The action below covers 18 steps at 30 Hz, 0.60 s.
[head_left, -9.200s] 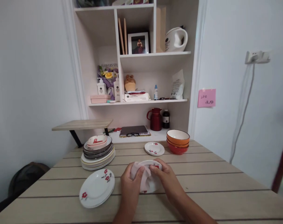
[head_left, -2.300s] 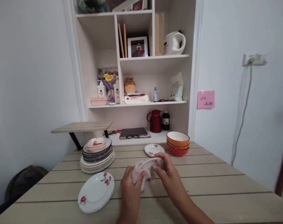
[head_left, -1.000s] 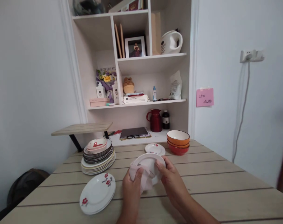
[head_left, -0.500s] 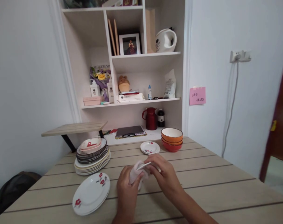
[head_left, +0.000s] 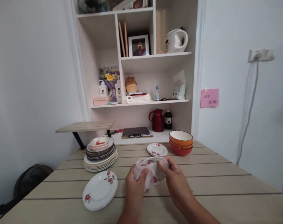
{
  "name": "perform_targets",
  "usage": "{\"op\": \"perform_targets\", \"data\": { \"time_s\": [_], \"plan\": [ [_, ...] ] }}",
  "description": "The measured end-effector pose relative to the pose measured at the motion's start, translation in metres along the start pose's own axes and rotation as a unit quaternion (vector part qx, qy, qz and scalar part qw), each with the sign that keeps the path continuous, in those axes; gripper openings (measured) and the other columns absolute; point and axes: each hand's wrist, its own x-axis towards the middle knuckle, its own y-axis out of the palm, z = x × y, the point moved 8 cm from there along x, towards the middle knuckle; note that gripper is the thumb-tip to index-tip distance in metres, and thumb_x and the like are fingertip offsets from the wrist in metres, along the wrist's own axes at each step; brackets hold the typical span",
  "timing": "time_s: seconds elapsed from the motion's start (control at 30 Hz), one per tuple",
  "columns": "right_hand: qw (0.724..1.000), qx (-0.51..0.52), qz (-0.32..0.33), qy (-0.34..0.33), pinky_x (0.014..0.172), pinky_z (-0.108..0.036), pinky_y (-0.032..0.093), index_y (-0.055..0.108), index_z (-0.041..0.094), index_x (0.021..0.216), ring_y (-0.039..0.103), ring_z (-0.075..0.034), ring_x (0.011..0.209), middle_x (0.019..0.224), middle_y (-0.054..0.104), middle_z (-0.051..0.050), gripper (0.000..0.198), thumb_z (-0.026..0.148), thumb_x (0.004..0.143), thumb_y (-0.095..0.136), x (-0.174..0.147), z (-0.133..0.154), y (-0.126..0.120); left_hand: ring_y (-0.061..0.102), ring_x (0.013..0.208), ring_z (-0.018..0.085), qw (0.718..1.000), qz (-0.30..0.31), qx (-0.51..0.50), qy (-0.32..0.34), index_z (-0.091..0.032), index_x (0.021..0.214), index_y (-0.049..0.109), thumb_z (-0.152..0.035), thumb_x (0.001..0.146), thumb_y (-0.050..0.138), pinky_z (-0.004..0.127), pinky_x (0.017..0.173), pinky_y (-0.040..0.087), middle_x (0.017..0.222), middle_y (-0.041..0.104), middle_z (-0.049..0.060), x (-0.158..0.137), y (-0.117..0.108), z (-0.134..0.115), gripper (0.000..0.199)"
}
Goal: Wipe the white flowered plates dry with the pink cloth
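Pale walls and white shelving (head_left: pixel 143 113) stood behind a light, plank-patterned surface (head_left: pixel 225 183), seen from the head camera, the only view. Near the middle of that surface, the person held a small white plate (head_left: pixel 158 172) at a tilt, apparently just above the planks, its flowered face partly toward the camera. The left hand (head_left: pixel 134 188) was closed around a pale pink cloth (head_left: pixel 141 170), which was folded over the left part of the plate, with the thumb pressing on top. The right hand (head_left: pixel 175 177) was clamped on the opposite edge, thumb on the face and the fingers largely hidden behind.

The step in hand looked like wiping the plate. Doing it well called for a firm hold by the right hand on the rim alone, while the cloth, pinched over both faces, was worked around the edge as the plate was turned little by little. Light, even pressure suited it, since smooth glazed ware could slip; keeping it low over the surface would have made any drop a short one.

As for its look, the plate was round, white and seemingly glossy, with red flowers set near the rim; cloth and thumbs covered the rest. Its pattern matched the two small plates (head_left: pixel 157 149) lying beyond the hands, beside the stacked bowls (head_left: pixel 181 143), and the larger flowered plates (head_left: pixel 100 190) to the left.
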Motion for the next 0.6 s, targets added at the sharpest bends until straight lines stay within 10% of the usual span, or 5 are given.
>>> {"op": "perform_targets", "data": {
  "time_s": [0.23,0.37,0.6],
  "plan": [
    [0.998,0.049,-0.008,0.031,0.065,-0.023,0.043,0.059,0.023,0.090,0.053,-0.015,0.074,0.087,0.062,0.001,0.024,0.041,0.078,0.070,0.004,-0.005,-0.001,0.068,0.073,0.022,0.999,-0.004,-0.035,-0.034,-0.012,0.095,0.070,-0.045,0.072,0.069,0.027,0.064,0.053,0.084,0.075,0.010,0.001,0.001,0.008,0.041],
    [0.989,-0.137,0.021,-0.045,0.065,-0.028,0.046,0.059,0.025,0.098,0.056,-0.019,0.075,0.087,0.062,-0.001,0.022,0.040,0.083,0.063,0.005,0.011,-0.002,0.066,0.073,0.022,0.996,-0.029,0.073,0.038,-0.014,0.087,0.070,-0.038,0.077,0.066,0.029,0.068,0.051,0.080,0.073,0.007,-0.002,-0.007,-0.008,0.026],
    [0.830,-0.452,0.111,-0.308,0.088,-0.035,0.043,0.064,0.027,0.099,0.058,-0.023,0.099,0.104,0.066,-0.005,0.017,0.021,0.091,0.050,-0.014,0.056,0.025,0.064,0.075,0.022,0.951,-0.020,0.203,0.233,-0.020,0.082,0.069,-0.034,0.080,0.066,0.031,0.068,0.050,0.078,0.068,0.005,-0.015,0.001,-0.035,0.015]
  ]
}}
